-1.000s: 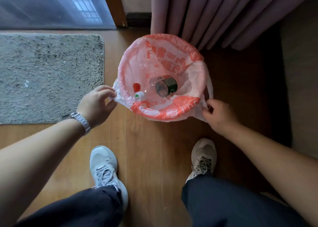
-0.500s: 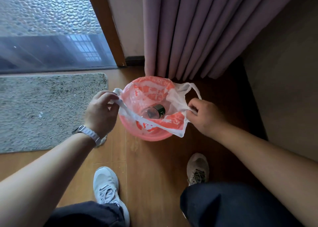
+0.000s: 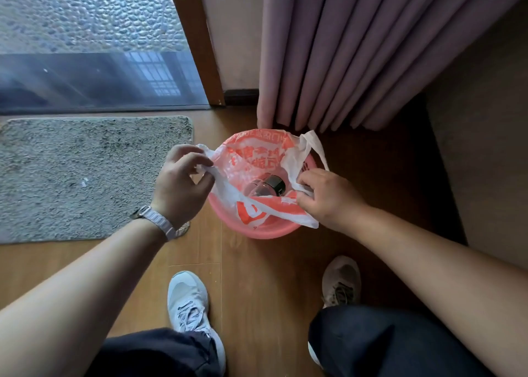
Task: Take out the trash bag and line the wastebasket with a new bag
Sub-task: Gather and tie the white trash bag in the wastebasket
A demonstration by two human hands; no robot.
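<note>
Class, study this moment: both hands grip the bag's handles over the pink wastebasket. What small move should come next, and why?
Probably draw the two handles together and lift. The left hand and right hand each pinch a handle of the trash bag, whose edges are already off the wastebasket rim, while the bottle still sits inside.

left hand (image 3: 180, 184) pinching, right hand (image 3: 328, 198) clenched, forearms extended

A home: mauve curtain (image 3: 357, 51), shaggy mat (image 3: 85, 176), wooden floor (image 3: 257, 291).
</note>
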